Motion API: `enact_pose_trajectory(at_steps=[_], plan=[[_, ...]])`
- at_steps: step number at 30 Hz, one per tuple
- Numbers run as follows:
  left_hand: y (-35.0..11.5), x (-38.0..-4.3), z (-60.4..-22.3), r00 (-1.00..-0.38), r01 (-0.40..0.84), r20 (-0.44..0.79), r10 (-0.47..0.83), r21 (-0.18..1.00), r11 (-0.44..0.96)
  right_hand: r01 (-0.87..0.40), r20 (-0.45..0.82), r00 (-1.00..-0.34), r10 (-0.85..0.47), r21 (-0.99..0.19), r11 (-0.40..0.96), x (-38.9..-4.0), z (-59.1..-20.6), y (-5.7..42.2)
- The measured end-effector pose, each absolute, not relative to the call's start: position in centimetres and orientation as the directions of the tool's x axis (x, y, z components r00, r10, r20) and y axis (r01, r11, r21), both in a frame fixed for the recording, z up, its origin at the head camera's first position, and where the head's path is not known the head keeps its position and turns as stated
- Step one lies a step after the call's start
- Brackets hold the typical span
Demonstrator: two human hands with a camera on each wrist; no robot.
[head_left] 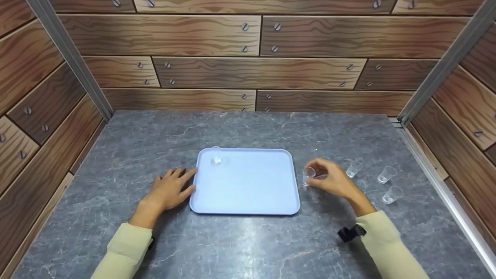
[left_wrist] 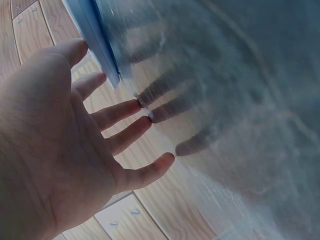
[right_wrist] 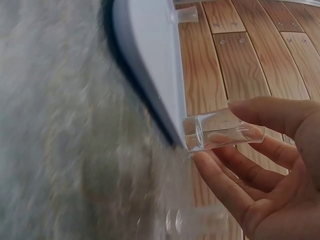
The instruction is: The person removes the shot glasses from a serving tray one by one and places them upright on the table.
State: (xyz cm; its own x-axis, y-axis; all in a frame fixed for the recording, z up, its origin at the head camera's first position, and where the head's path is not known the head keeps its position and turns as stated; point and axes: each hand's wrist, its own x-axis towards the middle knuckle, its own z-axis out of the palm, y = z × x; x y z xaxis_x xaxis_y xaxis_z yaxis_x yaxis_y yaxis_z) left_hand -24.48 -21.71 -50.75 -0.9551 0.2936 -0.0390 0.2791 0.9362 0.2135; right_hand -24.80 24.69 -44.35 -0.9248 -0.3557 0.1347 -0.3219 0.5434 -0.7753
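Note:
A light blue tray lies on the table. My left hand is at its left edge, index finger and thumb touching the rim; in the left wrist view the fingers are spread and fairly straight. Just off the tray's right edge, my right hand pinches a small clear shot glass between thumb and fingers. The right wrist view shows this glass with its thick base close by the tray's rim. Another shot glass stands at the tray's back left corner.
Right of the right hand, more shot glasses stand on the table: one at the middle, one farther right and one nearer; another is partly hidden behind the hand. Wood-patterned walls and metal posts enclose the grey marbled table.

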Motion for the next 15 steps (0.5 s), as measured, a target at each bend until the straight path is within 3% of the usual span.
enact_pose_trajectory(at_steps=[8, 15], plan=[[-21.6, -24.5, -50.7, -0.954, 0.284, -0.034, 0.298, 0.222, 0.933, -0.271, 0.12, -0.95, -0.29, -0.78, 0.564, -25.3, -48.1, 29.0], [-21.8, -24.4, -50.8, -0.955, 0.283, -0.028, 0.295, 0.208, 0.936, -0.223, 0.095, -0.969, -0.23, -0.742, 0.632, -24.5, -48.6, 32.2]])
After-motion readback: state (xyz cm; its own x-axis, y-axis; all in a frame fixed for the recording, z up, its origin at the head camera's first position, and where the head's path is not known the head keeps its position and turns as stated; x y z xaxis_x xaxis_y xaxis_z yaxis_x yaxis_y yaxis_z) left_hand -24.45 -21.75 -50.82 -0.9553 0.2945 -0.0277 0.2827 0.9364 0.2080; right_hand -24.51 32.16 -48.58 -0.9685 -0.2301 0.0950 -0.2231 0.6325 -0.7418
